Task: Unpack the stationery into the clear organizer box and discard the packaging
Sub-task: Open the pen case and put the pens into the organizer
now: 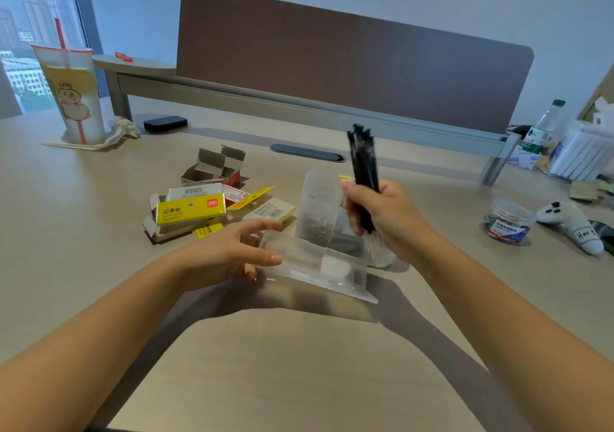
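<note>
My right hand (382,219) grips a bundle of black pens (363,162), held upright above the clear organizer box (319,209). The organizer stands mid-desk with small metal items visible inside. In front of it lies a clear plastic pen package (315,265), tilted on the desk. My left hand (229,252) holds the package's left end, thumb on top, fingers spread. To the left sits a pile of yellow sticky-note packs (191,210) and opened cardboard boxes (216,167).
A drink cup with a red straw (71,92) stands far left beside a black eraser-like block (165,122). A brown divider panel (349,59) runs along the back. At right are a clear jar of clips (506,220), a plush toy (573,224), a water bottle (543,129) and a tissue container.
</note>
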A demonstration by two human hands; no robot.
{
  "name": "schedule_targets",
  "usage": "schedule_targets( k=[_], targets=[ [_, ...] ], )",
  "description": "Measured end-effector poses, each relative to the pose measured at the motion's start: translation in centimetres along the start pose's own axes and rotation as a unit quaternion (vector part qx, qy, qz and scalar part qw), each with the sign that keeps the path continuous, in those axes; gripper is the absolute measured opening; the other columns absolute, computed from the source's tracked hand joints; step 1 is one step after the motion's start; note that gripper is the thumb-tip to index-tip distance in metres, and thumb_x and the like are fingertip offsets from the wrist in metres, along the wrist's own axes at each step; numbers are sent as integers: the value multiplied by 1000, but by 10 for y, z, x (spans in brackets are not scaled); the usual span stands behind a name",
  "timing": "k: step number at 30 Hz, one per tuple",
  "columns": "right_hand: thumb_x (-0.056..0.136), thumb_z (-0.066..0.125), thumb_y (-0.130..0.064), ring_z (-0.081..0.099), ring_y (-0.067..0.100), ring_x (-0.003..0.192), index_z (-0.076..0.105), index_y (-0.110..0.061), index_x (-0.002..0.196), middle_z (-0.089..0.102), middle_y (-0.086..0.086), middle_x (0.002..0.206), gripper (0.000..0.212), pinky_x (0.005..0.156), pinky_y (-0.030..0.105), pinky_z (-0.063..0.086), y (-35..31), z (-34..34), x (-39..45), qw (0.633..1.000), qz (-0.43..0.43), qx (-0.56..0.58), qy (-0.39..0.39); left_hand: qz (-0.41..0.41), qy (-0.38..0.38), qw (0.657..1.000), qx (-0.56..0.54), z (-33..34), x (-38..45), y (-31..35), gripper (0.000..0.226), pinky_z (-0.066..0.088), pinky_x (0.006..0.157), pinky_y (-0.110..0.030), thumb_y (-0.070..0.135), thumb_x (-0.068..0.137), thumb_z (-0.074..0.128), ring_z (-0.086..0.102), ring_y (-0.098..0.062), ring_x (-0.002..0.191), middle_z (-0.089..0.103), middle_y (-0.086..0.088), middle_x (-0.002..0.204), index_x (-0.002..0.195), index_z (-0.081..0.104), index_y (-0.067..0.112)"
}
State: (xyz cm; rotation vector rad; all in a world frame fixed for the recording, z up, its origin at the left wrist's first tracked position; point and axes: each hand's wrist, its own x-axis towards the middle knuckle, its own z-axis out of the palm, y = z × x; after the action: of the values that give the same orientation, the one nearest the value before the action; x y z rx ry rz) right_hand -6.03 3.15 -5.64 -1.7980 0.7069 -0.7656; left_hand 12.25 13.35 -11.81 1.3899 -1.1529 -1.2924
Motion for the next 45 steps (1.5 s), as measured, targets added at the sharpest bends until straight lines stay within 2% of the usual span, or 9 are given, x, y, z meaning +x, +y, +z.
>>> schedule_targets(
  k=[7,11,14,21,28,33,39,41,45],
  targets=[
    [90,45,-26,47,13,57,51,-15,56,51,0,59,36,57,23,40,-13,6,49,988,-27,-44,149,-19,-3,1000,8,-8,6,-2,58,46,51,-16,30,54,73,53,-13,74,48,-12,118,108,51,35],
    [87,50,-19,44,8,46,48,-15,55,47,0,56,32,42,16,35,-8,4,69,980,-39,-58,185,-27,-19,999,6,-12,8,-6,66,46,52,-18,37,41,73,54,-19,83,53,-12,115,105,53,36],
    [83,54,-17,43,17,54,47,-11,56,47,4,58,29,53,30,40,-6,-2,82,973,-59,-110,196,-27,-25,999,-2,-13,8,-5,65,46,50,-16,32,43,74,51,-19,81,53,-12,112,104,52,35],
    [80,60,-15,50,13,57,59,1,88,56,11,80,17,39,9,43,0,1,100,979,-10,-185,82,-26,-21,999,9,-12,7,-5,50,46,52,-16,23,60,65,51,-14,74,53,-8,106,106,50,36],
    [76,67,-15,51,19,70,57,10,100,61,25,86,36,58,25,43,2,9,103,956,24,-291,-29,-16,-18,1000,18,-12,7,-6,50,47,54,-16,25,61,64,53,-14,79,53,-5,105,107,50,36],
    [78,67,-22,54,14,75,61,-11,95,60,0,82,21,68,25,44,-5,4,95,948,14,-305,-94,-24,-24,999,-10,-13,8,-6,54,47,51,-15,30,58,71,54,-14,72,50,-15,115,108,51,33],
    [78,66,-27,48,13,102,40,-14,131,50,6,129,60,85,27,43,-2,-9,74,948,-15,-307,-77,-12,-30,999,-14,-13,2,-5,73,49,55,-16,31,41,74,59,-8,65,51,-15,116,110,48,33],
    [78,65,-28,46,12,104,41,-15,130,49,5,131,58,86,27,43,-1,-12,59,947,-42,-314,-57,1,-17,1000,3,-11,-1,-6,72,50,59,-19,32,43,73,60,-13,79,53,-14,115,111,48,33],
    [83,59,-22,52,10,92,54,-10,115,57,2,109,34,74,10,43,4,-18,18,942,-134,-305,38,54,73,995,44,0,-8,-7,45,46,47,-14,31,61,77,53,-5,47,58,-5,89,99,53,25]
  ],
)
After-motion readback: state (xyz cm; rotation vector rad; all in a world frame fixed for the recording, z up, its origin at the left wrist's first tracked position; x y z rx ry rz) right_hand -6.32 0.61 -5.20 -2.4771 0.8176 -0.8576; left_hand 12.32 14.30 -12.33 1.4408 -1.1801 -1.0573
